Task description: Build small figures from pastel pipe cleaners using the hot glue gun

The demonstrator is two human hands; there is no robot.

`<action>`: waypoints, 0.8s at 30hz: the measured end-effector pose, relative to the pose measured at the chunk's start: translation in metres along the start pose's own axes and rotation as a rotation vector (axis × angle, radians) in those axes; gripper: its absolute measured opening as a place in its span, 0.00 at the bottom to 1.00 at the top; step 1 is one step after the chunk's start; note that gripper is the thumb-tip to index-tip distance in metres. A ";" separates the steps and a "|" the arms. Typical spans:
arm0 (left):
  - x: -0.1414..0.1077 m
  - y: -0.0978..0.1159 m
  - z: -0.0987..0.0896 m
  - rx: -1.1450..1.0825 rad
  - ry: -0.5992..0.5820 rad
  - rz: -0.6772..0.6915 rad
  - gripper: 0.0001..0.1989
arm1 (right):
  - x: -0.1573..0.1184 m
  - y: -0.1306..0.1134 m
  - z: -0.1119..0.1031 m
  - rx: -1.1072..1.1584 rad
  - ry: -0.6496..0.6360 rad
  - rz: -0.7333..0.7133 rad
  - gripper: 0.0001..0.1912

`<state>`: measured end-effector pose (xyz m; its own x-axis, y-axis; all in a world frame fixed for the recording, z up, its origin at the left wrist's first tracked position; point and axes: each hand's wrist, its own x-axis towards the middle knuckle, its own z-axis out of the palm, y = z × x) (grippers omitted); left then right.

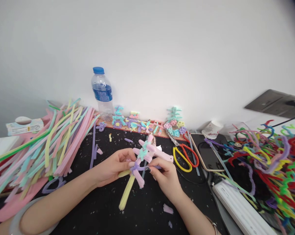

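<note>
Between my hands is a pipe cleaner craft piece (139, 178) with pink, yellow and purple fuzzy arms sticking out. My left hand (119, 165) is closed on it, thumb and fingers pinching near its purple centre. My right hand (164, 173) pinches a purple pipe cleaner strand (143, 168) that runs from that centre. Just beyond the fingertips, teal and pink fuzzy pieces (144, 150) overlap a smooth pink object (162, 154) whose kind I cannot make out. Scissors (183, 158) with yellow and red handles lie open to the right of it.
Pastel pipe cleaners (61, 140) are heaped at left, curly coloured ones (279, 166) at right. A water bottle (102, 93) stands by the wall near small fuzzy flowers (174, 127). A phone (208, 153), a paper cup (212, 129) and a white power strip (242, 209) are at right.
</note>
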<state>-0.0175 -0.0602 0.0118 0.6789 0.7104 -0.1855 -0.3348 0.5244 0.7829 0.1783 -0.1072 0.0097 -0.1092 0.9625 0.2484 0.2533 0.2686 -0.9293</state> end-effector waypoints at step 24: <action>0.006 0.000 -0.001 0.244 0.155 0.039 0.09 | -0.002 -0.006 0.003 -0.051 0.103 0.015 0.11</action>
<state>-0.0141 -0.0552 0.0105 0.5541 0.8010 -0.2267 -0.1790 0.3806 0.9072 0.1739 -0.1104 0.0140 -0.0062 0.9646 0.2638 0.3032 0.2532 -0.9187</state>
